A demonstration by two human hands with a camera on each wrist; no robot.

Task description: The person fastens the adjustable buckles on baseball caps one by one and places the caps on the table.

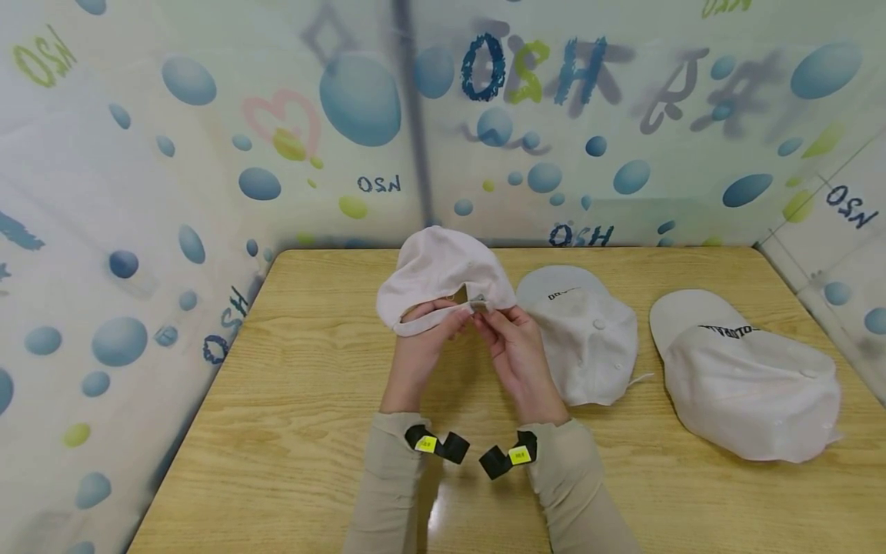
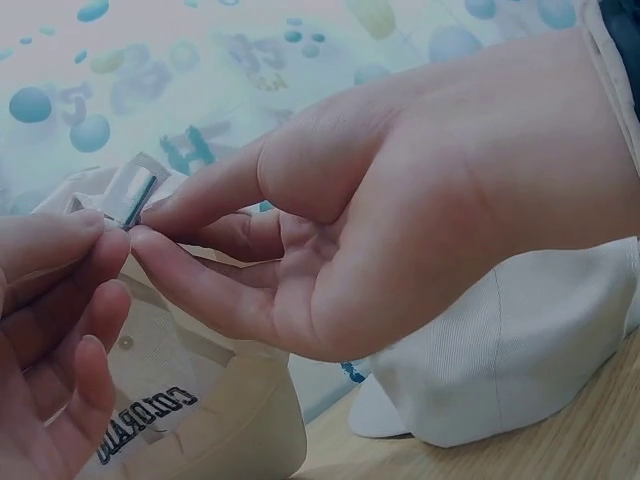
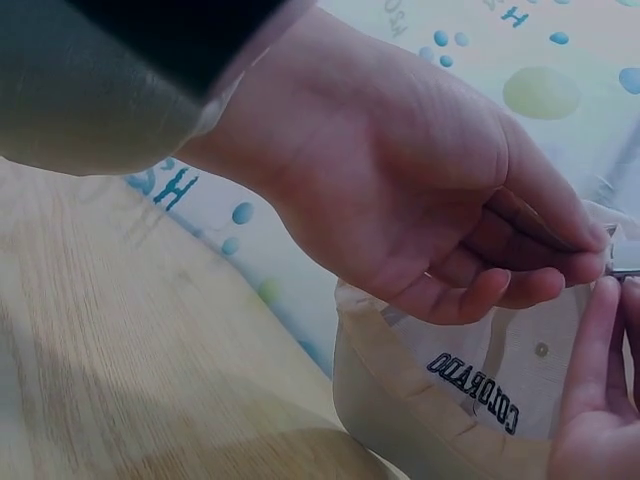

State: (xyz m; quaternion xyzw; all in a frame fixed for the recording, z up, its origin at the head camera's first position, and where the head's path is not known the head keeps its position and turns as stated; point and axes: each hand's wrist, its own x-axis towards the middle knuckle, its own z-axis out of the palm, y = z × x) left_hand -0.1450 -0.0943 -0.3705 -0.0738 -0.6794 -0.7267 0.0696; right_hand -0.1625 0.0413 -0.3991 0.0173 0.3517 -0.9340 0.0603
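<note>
A whitish baseball cap (image 1: 450, 265) is held up between both hands, its back opening and strap facing me. My left hand (image 1: 421, 352) grips the strap from the left, fingers partly inside the opening. Beside it my right hand (image 1: 517, 350) pinches the strap end at a small metal buckle (image 2: 135, 197) with thumb and forefinger. Both hands' fingertips meet at the buckle in the wrist views. Inside the cap, dark lettering (image 3: 474, 390) reading COLORADO shows in the right wrist view. The cap's brim is hidden in the head view.
Two more white caps lie on the wooden table (image 1: 291, 431): one cap (image 1: 588, 354) just right of my right hand, another cap (image 1: 751, 392) farther right. A patterned wall covering (image 1: 443, 185) with blue dots stands behind the table and along its left side.
</note>
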